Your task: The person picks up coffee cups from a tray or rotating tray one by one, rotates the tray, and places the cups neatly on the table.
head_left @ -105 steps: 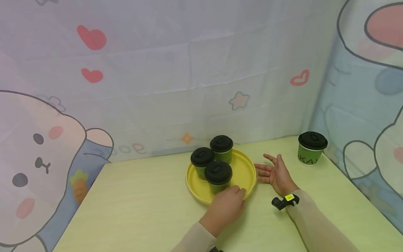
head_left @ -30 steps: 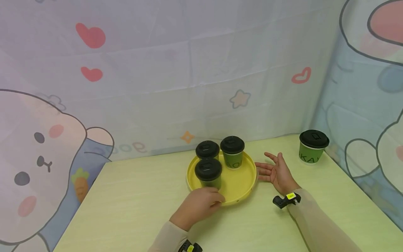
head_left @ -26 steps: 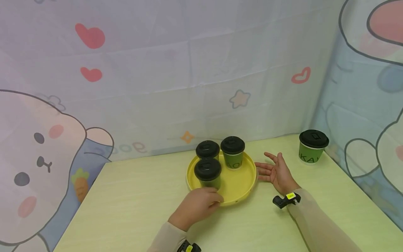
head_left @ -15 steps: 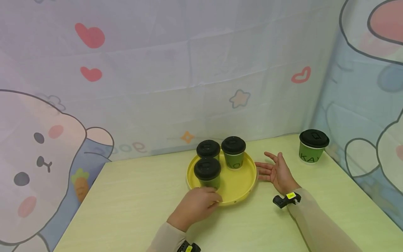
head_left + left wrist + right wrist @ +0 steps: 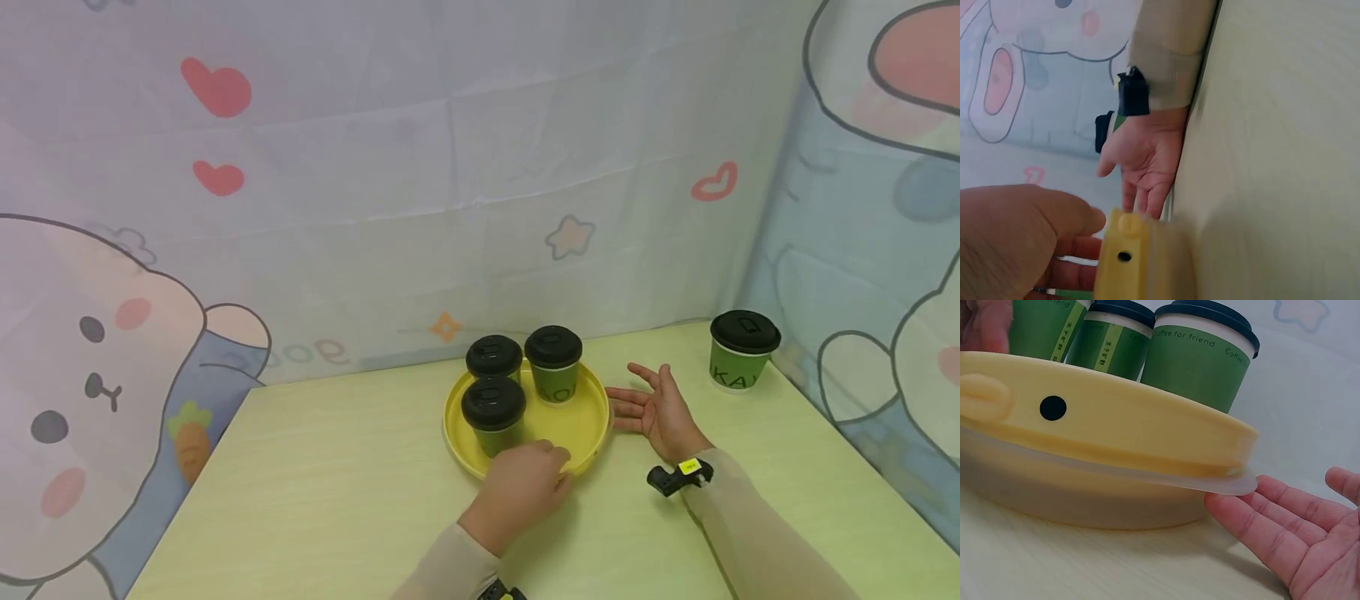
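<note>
Left hand at rim of yellow tray, grip unclear; right hand empty, fingers extended, touching tray side.

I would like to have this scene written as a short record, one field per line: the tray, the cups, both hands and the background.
Tray: round, yellow
On tray: front cup, back-left cup, back-right cup, all upright
Off tray: lone cup, upright near the right edge of the table
Cup look: green with black lids
Left hand: at the tray's near rim; whether it grips is unclear
Right hand: fingers extended, tips at the tray's right side
Background: printed cloth
</note>
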The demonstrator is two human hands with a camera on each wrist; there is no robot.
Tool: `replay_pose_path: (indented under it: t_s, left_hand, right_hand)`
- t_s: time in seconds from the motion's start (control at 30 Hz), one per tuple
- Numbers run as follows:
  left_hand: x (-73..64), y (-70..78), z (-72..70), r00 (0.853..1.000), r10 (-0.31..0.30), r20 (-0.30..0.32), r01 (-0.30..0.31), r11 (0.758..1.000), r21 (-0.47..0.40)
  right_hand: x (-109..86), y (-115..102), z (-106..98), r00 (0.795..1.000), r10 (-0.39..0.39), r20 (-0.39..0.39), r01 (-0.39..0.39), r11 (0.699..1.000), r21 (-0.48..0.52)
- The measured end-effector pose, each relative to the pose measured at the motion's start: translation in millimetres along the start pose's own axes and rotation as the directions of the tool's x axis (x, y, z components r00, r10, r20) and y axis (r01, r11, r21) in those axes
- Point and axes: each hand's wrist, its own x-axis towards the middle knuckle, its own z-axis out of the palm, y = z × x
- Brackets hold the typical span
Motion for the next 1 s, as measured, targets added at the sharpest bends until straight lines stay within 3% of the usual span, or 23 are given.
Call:
replay_pose_path:
  t_s: [0.27,0.47,1.0]
  left_hand:
    - [13.2,16.1,7.4,0.997,-0.076,0.025,0.076,0.997,-0.023]
    - [16.8,18.2,12.0,0.996,-0.081,0.041,0.083,0.996,-0.044]
    - [13.6,14.7,8.4,0.996,-0.075,0.042,0.078,0.993,-0.089]
  right_hand:
    - [1.8,2.8,0.4,1.0,0.006,-0.006,-0.006,1.0,0.0]
    - [2.6,2.8,-0.4,1.0,0.011,-0.01,-0.011,1.0,0.0]
    - [1.9,1.9,0.2,1.0,0.02,-0.016,-0.02,1.0,0.0]
